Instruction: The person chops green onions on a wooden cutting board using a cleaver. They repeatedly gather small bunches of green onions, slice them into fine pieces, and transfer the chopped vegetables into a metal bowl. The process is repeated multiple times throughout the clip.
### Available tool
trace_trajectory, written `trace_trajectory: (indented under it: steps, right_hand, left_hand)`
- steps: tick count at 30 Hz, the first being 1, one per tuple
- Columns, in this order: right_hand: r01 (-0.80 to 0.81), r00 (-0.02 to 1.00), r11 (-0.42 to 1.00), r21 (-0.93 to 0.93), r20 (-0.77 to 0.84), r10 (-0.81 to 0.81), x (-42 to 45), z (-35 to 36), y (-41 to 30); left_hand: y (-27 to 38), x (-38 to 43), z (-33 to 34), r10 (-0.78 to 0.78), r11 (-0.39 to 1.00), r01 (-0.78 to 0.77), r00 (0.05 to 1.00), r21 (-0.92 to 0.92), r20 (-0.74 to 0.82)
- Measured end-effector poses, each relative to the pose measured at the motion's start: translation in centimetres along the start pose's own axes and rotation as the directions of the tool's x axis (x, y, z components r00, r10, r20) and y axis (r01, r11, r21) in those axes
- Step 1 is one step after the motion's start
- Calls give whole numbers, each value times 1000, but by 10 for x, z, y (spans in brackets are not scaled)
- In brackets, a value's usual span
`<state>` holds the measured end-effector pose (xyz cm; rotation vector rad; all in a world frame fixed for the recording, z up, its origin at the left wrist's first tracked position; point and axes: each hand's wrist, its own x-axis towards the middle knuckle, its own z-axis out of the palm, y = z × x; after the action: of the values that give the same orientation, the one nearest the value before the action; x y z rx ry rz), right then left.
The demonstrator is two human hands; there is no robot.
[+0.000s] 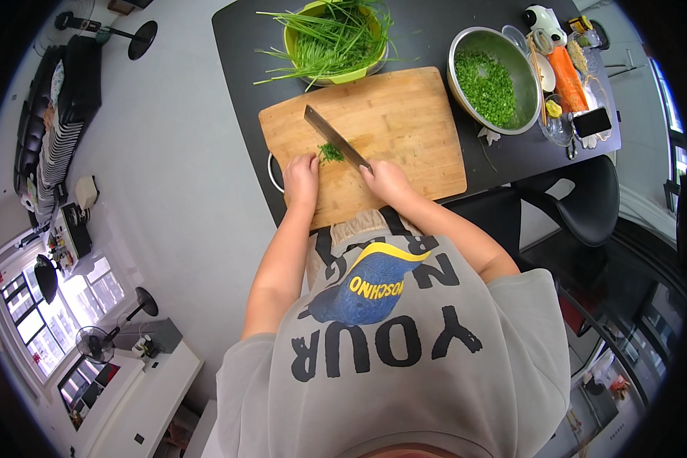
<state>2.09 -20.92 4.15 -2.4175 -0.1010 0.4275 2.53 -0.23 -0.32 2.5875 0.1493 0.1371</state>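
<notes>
My right hand (pixel 386 176) is closed around the handle of a cleaver (pixel 335 136), whose blade points up and left over a wooden cutting board (pixel 406 114). Just left of the blade lies a small heap of chopped green chives (pixel 331 152). My left hand (pixel 302 176) rests at the board's left side beside that heap; whether it holds anything under its fingers I cannot tell. Long uncut chives (pixel 338 46) overfill a yellow-green basket (pixel 352 75) beyond the board. A steel bowl (pixel 526 103) of chopped greens (pixel 485 86) stands to the right of the board.
The dark table (pixel 235 51) carries, at its right end, an orange piece of food (pixel 568 79), a small white dish (pixel 545 73), chopsticks (pixel 536 80), a clear bowl with something yellow (pixel 553 109) and a black phone (pixel 592 122). A black chair (pixel 592 200) stands at the near right.
</notes>
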Motion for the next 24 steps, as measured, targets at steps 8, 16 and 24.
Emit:
trace_trajectory:
  steps: [8,16,24]
  right_hand:
    - [82,994,996,-41,82,-78,-5,7,2]
    - [147,981,986,-77,136,-136,-10,10,-4]
    - [136,975,983,-126,195,-109,-7,14,-10]
  left_hand:
    - [-1,9,1,29,990,-48,989,129,145]
    - [-2,-6,0,-43,997,37,996,69,81]
    - [-2,-7,2,4,994,-13,996,110,86]
